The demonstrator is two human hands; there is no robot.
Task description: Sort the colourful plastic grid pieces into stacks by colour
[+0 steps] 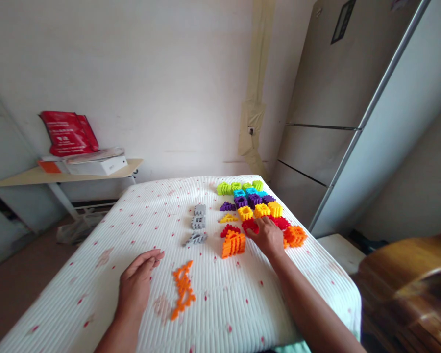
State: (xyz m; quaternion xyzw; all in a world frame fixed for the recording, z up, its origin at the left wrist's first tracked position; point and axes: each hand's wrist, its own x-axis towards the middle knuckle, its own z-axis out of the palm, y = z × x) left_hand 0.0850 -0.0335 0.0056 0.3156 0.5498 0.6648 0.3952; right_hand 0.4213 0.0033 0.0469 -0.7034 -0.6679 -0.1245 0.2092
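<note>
My right hand [268,236] reaches into the rows of plastic building blocks, its thumb and fingers around a red building block [249,225]. More red blocks [281,222] lie just beyond the fingers. A stack of orange triangular pieces [233,244] stands left of this hand, with red triangular pieces [230,229] behind it; an orange block [296,236] sits to its right. My left hand [138,275] is held over the cloth with fingers loosely together and nothing visible in them. The nearest thing to it is a flat orange lattice of joined pieces [183,290].
Behind the red row come yellow blocks [261,211], purple blocks [255,200], blue blocks [239,193] and green blocks [224,189]. Grey pieces [198,223] lie left of them. The table wears a white spotted cloth [103,284]. A fridge [316,98] stands right; a side table [22,176] stands left.
</note>
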